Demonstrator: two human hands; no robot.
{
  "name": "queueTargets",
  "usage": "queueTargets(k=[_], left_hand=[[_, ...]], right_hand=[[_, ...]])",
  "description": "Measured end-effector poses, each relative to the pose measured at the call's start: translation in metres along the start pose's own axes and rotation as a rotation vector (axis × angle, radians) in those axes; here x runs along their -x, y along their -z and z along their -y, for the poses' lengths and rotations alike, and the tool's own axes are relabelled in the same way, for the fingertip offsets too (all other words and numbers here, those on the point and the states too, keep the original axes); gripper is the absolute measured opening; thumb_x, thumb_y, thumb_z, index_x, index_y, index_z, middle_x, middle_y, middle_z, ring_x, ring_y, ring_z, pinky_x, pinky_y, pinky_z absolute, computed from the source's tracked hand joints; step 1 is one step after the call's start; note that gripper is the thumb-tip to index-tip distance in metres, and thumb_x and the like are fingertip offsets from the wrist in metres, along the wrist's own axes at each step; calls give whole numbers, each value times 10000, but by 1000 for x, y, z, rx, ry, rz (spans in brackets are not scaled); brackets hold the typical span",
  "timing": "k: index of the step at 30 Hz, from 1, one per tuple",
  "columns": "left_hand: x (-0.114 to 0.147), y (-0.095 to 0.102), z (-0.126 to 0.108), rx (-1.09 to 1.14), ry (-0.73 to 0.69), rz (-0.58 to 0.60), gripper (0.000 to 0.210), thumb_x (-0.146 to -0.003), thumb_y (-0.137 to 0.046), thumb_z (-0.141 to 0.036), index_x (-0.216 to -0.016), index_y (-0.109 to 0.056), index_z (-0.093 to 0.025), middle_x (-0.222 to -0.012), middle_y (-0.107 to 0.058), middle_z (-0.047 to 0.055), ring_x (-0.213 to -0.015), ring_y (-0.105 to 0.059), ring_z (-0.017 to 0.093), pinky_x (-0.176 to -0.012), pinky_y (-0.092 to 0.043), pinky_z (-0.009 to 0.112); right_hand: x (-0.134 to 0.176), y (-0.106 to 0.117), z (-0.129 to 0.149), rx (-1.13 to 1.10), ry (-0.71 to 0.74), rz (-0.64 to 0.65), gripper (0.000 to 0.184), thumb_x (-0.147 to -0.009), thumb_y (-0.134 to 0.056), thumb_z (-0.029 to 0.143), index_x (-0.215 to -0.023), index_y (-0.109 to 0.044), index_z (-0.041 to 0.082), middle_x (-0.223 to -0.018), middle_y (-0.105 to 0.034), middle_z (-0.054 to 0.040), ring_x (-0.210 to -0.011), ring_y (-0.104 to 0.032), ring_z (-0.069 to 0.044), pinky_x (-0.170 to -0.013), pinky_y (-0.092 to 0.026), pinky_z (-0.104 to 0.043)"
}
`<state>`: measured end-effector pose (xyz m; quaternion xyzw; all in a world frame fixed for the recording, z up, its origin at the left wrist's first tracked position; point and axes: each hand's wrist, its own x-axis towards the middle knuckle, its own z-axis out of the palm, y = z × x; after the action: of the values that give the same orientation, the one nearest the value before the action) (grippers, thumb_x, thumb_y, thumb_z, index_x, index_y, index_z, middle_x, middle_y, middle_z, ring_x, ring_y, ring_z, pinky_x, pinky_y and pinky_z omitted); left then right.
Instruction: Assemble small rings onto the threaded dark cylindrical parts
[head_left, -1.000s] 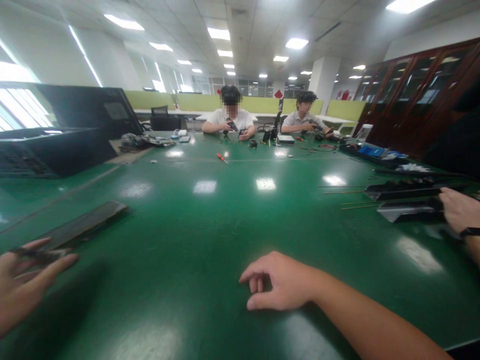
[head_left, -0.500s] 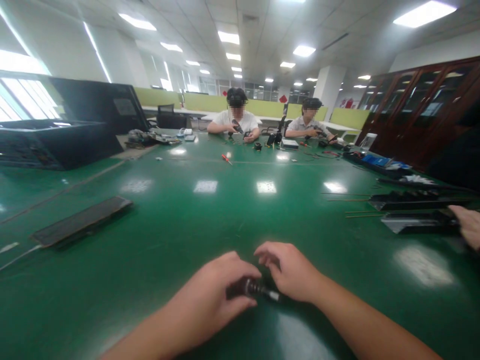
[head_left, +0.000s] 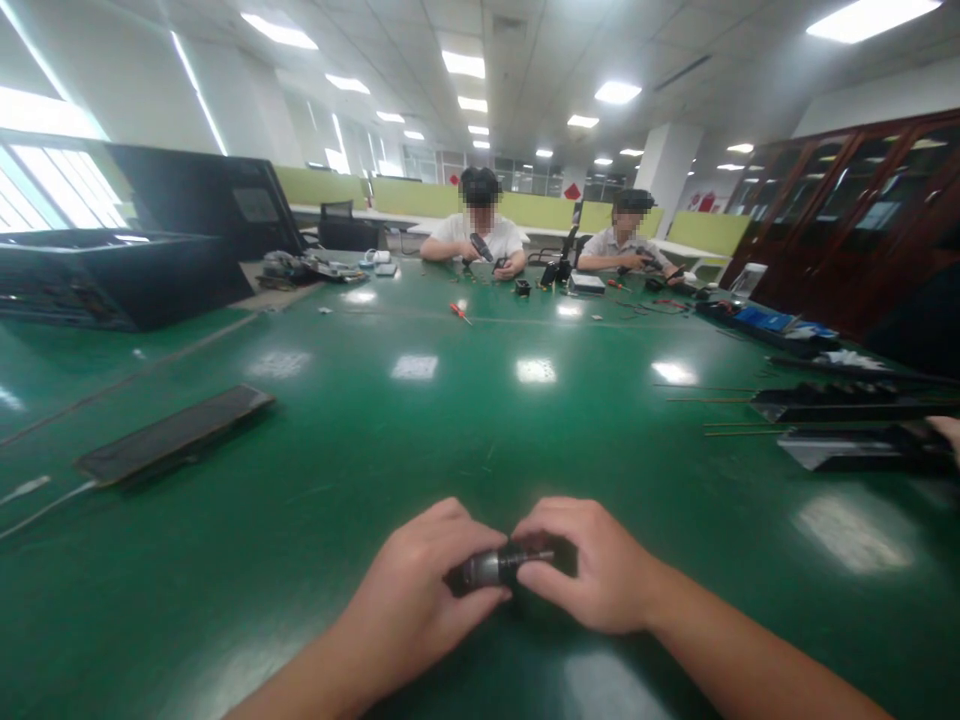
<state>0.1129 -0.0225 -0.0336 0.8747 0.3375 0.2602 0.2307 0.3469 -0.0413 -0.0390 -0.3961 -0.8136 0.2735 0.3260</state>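
Note:
My left hand (head_left: 420,565) is closed around a dark cylindrical part (head_left: 486,569) just above or on the green tabletop. The part has a grey, shiny barrel and a narrower ribbed section, with a slim tip pointing right; its left end is hidden inside my palm. Around that narrower section, the thumb and fingers of my right hand (head_left: 604,565) are closed. Both hands are close together at the lower middle of the view, fingertips almost meeting over the part. What kind of part it is, I cannot make out.
A long dark flat bar (head_left: 176,435) with a white cable lies to the left. Black trays (head_left: 817,450) with thin rods stand at the right, beside another person's hand (head_left: 946,432). A red screwdriver (head_left: 460,313) lies farther back. Two people sit across the green table (head_left: 420,440).
My right hand has moved onto the part and closed around its narrower end. Its fingers were apart from it before. The other person's hand at the right edge shows less now.

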Motion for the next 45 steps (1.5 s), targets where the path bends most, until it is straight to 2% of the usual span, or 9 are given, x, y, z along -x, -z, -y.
queueTargets(k=[6,12,21,45], left_hand=[[1,-5,0,48,15,20,174,-868,-723,-284,-1042,-717,-282,-967,-750,-16,-880,-676,149,-792,-507,264],[2,-10,5,6,34,-35,306,-819,-754,-235,-1117,-692,-266,-948,-736,-4,-857,-682,156,-766,-518,257],[3,-10,6,16,73,1,203,-825,-747,-234,-1020,-701,-263,-932,-721,-18,-865,-670,147,-782,-502,256],[2,-9,7,48,95,-22,223,-785,-769,-197,-989,-708,-266,-909,-715,-29,-845,-665,140,-771,-490,251]], right_hand=[[1,-8,-3,78,33,38,145,-821,-688,276,-932,-705,184,-814,-677,-32,-744,-614,-182,-694,-445,-285],[1,-9,-5,77,54,45,143,-868,-668,298,-944,-723,190,-828,-706,-35,-749,-640,-179,-719,-466,-282],[-2,-9,-5,85,77,15,163,-898,-646,299,-906,-744,168,-786,-710,-45,-712,-635,-172,-701,-460,-272],[-1,-9,-8,121,112,-10,154,-884,-648,287,-890,-737,161,-779,-712,-42,-707,-633,-171,-695,-439,-275]])
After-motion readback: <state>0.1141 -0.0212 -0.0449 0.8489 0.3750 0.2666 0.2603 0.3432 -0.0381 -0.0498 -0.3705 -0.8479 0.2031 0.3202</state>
